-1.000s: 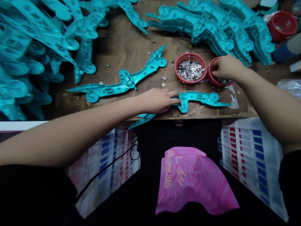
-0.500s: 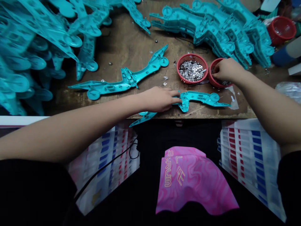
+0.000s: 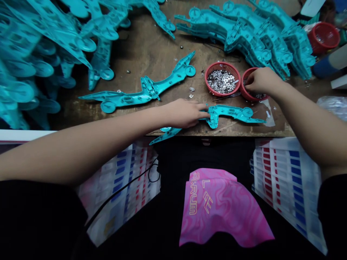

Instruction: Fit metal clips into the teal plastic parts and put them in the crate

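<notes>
My left hand (image 3: 187, 113) rests over the middle of a teal plastic part (image 3: 233, 112) at the table's front edge, covering some of it, with fingers reaching to its central bracket. The left end of that part juts past the edge. My right hand (image 3: 261, 83) dips into a small red basket (image 3: 244, 94); its fingertips are bent inside and whatever they hold is hidden. Beside it stands another red basket (image 3: 208, 88) full of small silver metal pieces (image 3: 222, 81). A second teal part (image 3: 127, 100) lies behind my left forearm.
Teal parts (image 3: 24, 68) are heaped at the left. More teal parts (image 3: 244, 36) lie in a row at the back right, near a third red basket (image 3: 325, 38). A few small metal pieces (image 3: 191, 96) are scattered on the wooden table (image 3: 162, 47).
The view has shifted very slightly. Both hands stay in nearly the same places, the left on the teal part and the right in the basket.
</notes>
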Motion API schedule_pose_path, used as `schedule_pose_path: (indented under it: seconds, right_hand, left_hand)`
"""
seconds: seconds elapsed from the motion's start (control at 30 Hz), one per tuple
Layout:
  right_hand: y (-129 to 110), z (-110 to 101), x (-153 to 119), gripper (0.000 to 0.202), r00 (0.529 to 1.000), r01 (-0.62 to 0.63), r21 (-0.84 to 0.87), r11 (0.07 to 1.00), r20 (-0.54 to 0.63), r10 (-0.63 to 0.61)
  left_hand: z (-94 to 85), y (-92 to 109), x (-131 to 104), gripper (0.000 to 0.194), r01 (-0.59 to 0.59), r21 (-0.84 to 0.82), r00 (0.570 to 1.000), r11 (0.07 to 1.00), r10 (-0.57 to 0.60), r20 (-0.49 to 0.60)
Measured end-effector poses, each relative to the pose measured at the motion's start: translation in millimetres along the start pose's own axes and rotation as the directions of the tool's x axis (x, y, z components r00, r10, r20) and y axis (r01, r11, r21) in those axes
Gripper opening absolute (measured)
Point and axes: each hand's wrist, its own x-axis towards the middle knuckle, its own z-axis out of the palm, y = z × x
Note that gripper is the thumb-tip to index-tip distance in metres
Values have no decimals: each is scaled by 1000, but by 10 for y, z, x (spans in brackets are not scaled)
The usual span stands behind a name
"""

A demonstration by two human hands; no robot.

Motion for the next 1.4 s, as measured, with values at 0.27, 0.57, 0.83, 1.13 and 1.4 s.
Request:
schedule_pose_path:
  seconds: [0.27,0.57,0.83,1.13,1.4]
  right_hand:
    - [-44,-65,-33,34,999,-31,-33,999,-13,31]
    - [25,-214,-82,19,986,-85,78,993,-134,95]
    - [167,-445,-377,29,988,59,350,935,-154,-4]
    - [-291,-379,-573,36,939,317,351,881,17,-344]
    - [-469,-252,-581,43,937,213,556,804,118,-329]
  left_hand:
    - [-4,1,-2,65,-14,0,1000,1000,14,-18]
    - [-56,24,-15,63,-23,51,1000,998,23,-1]
    - [-52,29,-8,64,-5,42,1000,999,5,6]
    - [-40,-63,0,38,72,37,997,997,-73,2]
    - [125,-168,-6,50,-38,-52,975,998,26,-221]
